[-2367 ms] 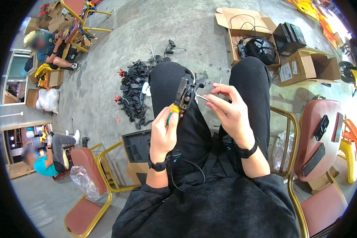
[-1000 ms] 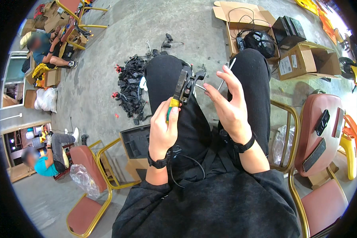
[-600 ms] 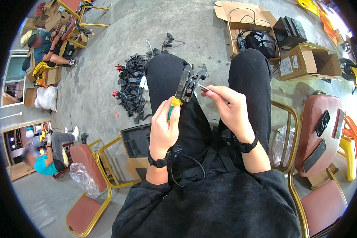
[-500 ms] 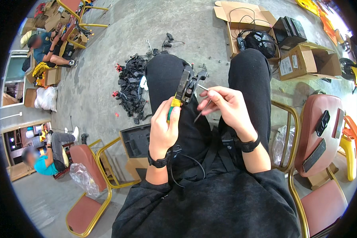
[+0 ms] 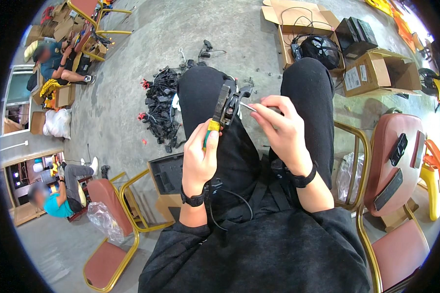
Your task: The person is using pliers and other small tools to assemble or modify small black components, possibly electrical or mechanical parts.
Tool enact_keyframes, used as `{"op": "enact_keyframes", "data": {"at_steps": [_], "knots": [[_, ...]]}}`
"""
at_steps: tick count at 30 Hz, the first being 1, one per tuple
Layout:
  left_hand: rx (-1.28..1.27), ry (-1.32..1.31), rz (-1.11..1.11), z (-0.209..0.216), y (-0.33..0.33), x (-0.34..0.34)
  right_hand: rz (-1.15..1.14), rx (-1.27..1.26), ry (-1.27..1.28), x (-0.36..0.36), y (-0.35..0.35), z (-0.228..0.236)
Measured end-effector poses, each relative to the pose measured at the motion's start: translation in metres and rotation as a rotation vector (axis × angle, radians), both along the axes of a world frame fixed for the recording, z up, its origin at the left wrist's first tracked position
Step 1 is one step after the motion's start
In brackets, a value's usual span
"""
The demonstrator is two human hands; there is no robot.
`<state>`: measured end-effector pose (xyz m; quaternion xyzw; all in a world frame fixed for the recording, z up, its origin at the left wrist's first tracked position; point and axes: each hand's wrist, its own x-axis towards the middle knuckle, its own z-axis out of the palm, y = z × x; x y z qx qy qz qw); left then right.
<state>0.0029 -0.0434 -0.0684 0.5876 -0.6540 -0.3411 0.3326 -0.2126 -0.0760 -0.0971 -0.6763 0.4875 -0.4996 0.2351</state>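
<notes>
My left hand (image 5: 200, 155) is closed around the yellow-and-green end of a black mechanical part (image 5: 228, 108), which looks like a clamp or lever assembly. The part is held tilted over my left thigh, with its ribbed side to the left. In my right hand (image 5: 284, 131) a thin metal rod (image 5: 248, 106), like a hex key, is pinched between thumb and fingers. The rod's tip reaches the right side of the part; whether it sits in a screw is too small to tell. My fingers hide the rest of the rod.
A heap of black cabled parts (image 5: 162, 105) lies on the floor beyond my left knee. An open carton (image 5: 286, 46) stands ahead right. Chairs flank me, the right one (image 5: 393, 163) bearing black pieces. Two people (image 5: 58, 200) sit at the left.
My right hand has turned and its fingers have shifted on the metal rod, whose lower length no longer shows. The black part in my left hand has barely moved.
</notes>
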Motion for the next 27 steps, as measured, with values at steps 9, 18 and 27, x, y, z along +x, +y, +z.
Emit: {"op": "enact_keyframes", "data": {"at_steps": [9,18,27], "knots": [[-0.063,-0.014,0.065,-0.001,0.001,-0.008,0.139,0.407,-0.426,0.002,-0.001,0.003],[-0.054,0.025,0.072,-0.001,0.0,-0.007,0.29,0.686,-0.865,0.006,-0.001,-0.002],[-0.054,-0.009,0.066,-0.001,0.001,-0.006,-0.016,-0.083,-0.025,0.004,-0.001,-0.004]]}}
